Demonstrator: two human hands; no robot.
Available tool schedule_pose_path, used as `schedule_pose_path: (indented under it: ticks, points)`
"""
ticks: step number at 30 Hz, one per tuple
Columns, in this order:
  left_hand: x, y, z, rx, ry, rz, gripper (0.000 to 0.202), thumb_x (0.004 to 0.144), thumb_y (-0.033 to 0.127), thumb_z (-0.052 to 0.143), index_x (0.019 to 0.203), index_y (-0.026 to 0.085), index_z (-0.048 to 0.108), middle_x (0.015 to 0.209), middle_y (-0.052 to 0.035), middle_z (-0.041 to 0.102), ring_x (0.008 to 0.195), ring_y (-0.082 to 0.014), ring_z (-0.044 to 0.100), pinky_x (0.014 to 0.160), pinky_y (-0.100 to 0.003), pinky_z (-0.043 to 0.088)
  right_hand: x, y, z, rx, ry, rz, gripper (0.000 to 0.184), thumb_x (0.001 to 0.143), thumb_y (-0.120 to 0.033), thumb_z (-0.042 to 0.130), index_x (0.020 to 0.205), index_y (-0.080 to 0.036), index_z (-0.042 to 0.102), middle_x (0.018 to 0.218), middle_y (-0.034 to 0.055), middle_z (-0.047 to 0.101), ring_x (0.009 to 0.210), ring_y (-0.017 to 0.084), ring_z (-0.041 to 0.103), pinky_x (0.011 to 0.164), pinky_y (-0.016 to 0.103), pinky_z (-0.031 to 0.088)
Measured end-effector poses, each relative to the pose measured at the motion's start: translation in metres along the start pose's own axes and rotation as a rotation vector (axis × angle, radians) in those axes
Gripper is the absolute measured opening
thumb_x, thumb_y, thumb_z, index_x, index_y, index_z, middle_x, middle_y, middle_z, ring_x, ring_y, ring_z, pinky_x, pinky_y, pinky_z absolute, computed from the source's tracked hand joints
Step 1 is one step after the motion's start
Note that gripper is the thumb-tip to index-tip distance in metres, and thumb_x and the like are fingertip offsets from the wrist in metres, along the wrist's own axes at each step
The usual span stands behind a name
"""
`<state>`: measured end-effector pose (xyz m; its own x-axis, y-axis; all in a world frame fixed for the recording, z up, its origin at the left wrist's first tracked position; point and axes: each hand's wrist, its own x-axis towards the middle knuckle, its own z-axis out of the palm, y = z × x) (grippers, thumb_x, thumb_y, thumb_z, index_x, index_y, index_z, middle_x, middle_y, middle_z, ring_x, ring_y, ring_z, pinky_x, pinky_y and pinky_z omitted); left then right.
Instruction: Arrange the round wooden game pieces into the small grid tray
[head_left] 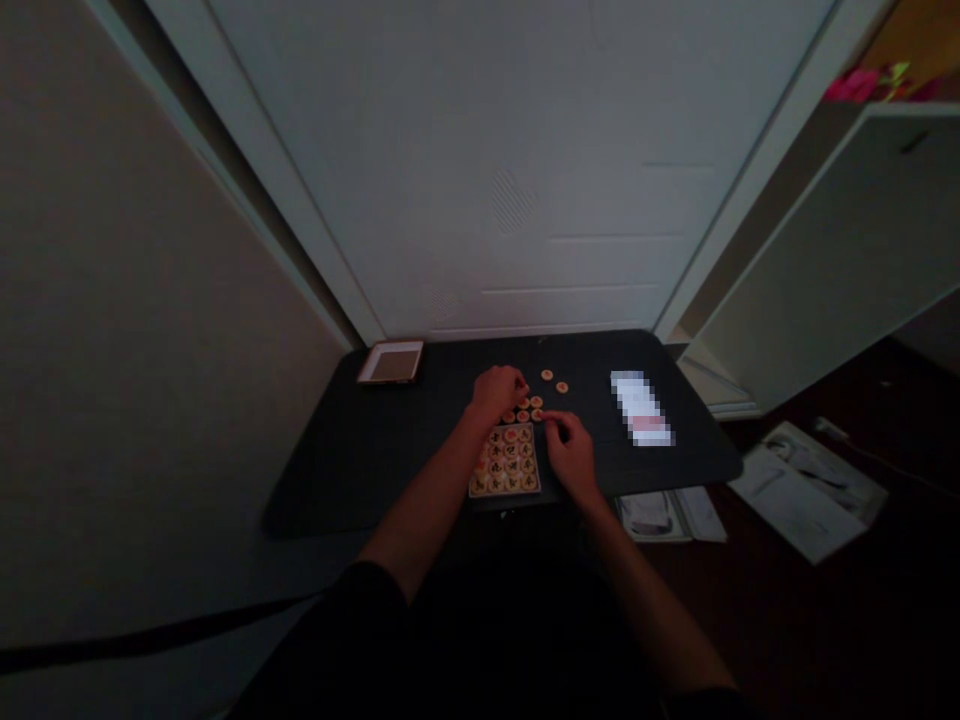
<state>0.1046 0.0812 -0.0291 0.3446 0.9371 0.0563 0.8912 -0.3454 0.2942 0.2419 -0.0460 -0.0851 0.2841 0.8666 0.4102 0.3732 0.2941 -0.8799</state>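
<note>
Round wooden xiangqi pieces with black or red characters fill a shallow open box (504,491) near the table's front edge. Just beyond it, several red-marked xiangqi pieces (523,416) lie close together in rows. My left hand (496,393) reaches over the back of this group, its fingers closed on a piece at the far side, partly hidden by the fingers. From the right, my right hand (573,452) has thumb and forefinger drawn together at the edge of the group's right-end piece. Two loose pieces, one of them this piece (562,387), lie farther back.
The dark table (337,450) stands against a white door panel. A shallow box lid (391,362) sits at its back left. A blurred-out white rectangle (642,410) lies at the right. Open flat boxes (810,490) are on the floor, right.
</note>
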Motion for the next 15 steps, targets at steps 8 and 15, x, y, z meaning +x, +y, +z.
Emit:
schedule_pose_path:
  ticks: [8,15]
  points:
    - [-0.001,0.008,-0.005,-0.009,0.051,-0.036,0.018,0.081,0.034,0.068,0.094,0.025,0.078,0.093,-0.0076,0.078,0.089,-0.026,0.072,0.083,-0.034,0.054,0.0,0.003,0.0,0.006,0.005,0.001,0.023,0.092,-0.024,0.052,0.099,-0.022,0.073,0.101,0.0066,0.073,0.096,0.023,0.066,0.087,0.036,0.05]
    - [-0.021,0.01,-0.018,-0.114,0.15,0.071,0.025,0.085,0.031,0.067,0.108,0.026,0.075,0.108,-0.005,0.076,0.097,-0.0214,0.071,0.085,-0.029,0.053,0.0,0.003,0.0,-0.005,-0.004,0.005,0.023,0.092,-0.024,0.052,0.099,-0.022,0.073,0.101,0.0067,0.073,0.096,0.023,0.066,0.088,0.036,0.05]
